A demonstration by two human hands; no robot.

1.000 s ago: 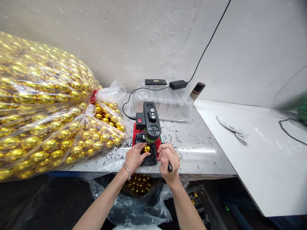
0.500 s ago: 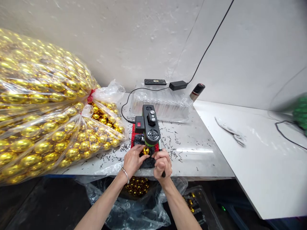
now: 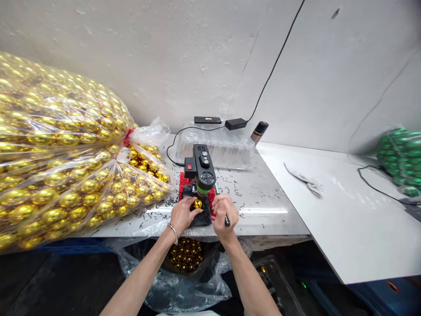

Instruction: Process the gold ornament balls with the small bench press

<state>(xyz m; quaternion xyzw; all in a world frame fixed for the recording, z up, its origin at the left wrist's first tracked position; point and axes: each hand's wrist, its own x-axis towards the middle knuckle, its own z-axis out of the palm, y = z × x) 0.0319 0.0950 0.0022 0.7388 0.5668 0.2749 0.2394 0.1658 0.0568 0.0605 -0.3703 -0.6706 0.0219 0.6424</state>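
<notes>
Between the thumb and fingers of my left hand (image 3: 182, 216) is a shiny gold ball (image 3: 198, 203). It sits directly below the head of a small black press-like machine (image 3: 204, 163) with round vents and buttons on top. My right hand (image 3: 225, 214) is wrapped round a lever with a black handle (image 3: 227, 221) at the machine's right side; part of the lever is hidden by my fingers. Under the ball is the machine's dark base (image 3: 202, 220), standing on a red mat (image 3: 183, 181).
Big clear bags of gold balls (image 3: 59, 175) fill the left side. Behind the machine are a clear plastic tray (image 3: 217, 151), a power adapter (image 3: 236, 123) and a spray can (image 3: 259, 132). Black shreds litter the table. Gold balls (image 3: 187, 254) lie in a lined container below its edge.
My right hand has shifted a little right and away from the ball, its fingers closed round the lever. The left hand still holds the gold ball under the machine. The view has turned slightly right.
</notes>
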